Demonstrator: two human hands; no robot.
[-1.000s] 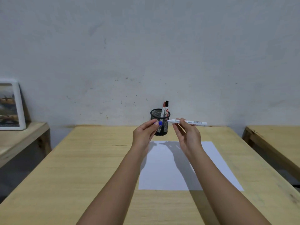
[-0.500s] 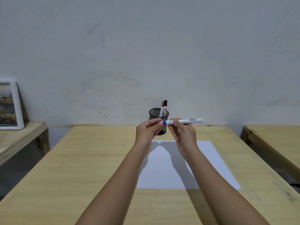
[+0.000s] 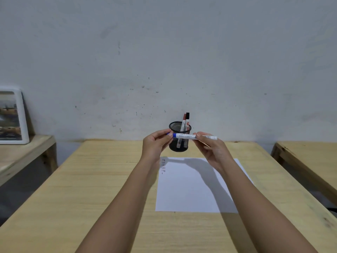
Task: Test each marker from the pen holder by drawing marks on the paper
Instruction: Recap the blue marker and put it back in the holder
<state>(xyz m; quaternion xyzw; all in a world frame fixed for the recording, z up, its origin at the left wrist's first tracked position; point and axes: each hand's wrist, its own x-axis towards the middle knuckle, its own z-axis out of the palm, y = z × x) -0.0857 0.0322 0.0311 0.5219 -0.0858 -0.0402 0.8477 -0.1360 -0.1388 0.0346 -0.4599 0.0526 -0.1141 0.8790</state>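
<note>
The desk (image 3: 102, 179) carries the paper (image 3: 191, 194), lying flat just in front of the holder (image 3: 179, 141), which stands at the desk's far edge near the wall. The paper is thin and limp, so it would likely slide or buckle under a dragging tip unless held down; a few short dark marks (image 3: 163, 166) sit in its far left corner, nearest the holder.

The holder is a black mesh cup, probably light enough to tip if a marker is yanked sideways, so markers are best lifted straight up. Two markers (image 3: 184, 125) lean inside it, one red-capped, one black-capped, their tops standing clear of the rim.

The blue marker (image 3: 189, 136) is held level in the air directly in front of the holder, above the paper's far edge. It looks a stiff, light plastic barrel, smooth and a little slippery, best pinched at mid-barrel for control, with the cap end taken separately.

The right hand (image 3: 213, 150), right of the holder, is closed in a pinch on the barrel past its middle. The left hand (image 3: 156, 145), left of the holder, has thumb and fingers together on the blue cap end; whether the cap is fully seated I cannot tell.
</note>
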